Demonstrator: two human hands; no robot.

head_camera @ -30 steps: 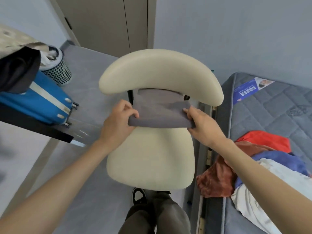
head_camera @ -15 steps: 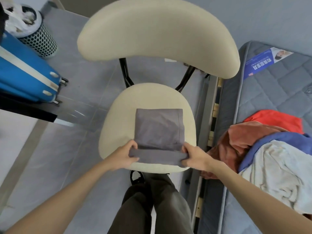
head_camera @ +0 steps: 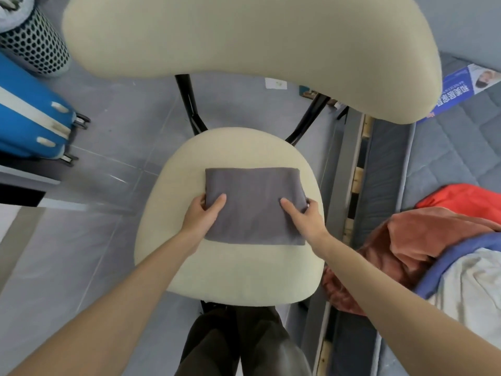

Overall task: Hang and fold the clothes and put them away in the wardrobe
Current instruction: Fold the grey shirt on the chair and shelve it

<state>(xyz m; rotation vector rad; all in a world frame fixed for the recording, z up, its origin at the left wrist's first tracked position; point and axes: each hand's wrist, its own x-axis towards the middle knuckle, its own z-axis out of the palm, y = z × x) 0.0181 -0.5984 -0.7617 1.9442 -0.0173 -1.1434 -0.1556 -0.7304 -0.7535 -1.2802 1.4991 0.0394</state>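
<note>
A folded grey garment [head_camera: 253, 204] lies flat as a neat rectangle on the cream seat of a chair [head_camera: 233, 270]. My left hand [head_camera: 202, 215] grips its left edge, thumb on top and fingers tucked under the cloth. My right hand [head_camera: 305, 217] grips the right edge the same way, thumb lying on the fabric. A heap of other clothes lies on the bed at the right: a rust-brown piece [head_camera: 406, 240], a red one [head_camera: 461, 198], a blue one [head_camera: 444, 264] and a white one [head_camera: 471, 289].
The chair's curved cream backrest [head_camera: 244, 42] spans the top of the view. A blue suitcase [head_camera: 29, 118] and a perforated bin [head_camera: 32, 44] stand on the grey floor at the left. The grey mattress [head_camera: 447, 147] and bed frame run along the right. My legs show below the seat.
The grey garment went from held up in front of the chair to lying on the seat. Its near part was folded over, making a shorter rectangle, and my hands moved to its side edges.
</note>
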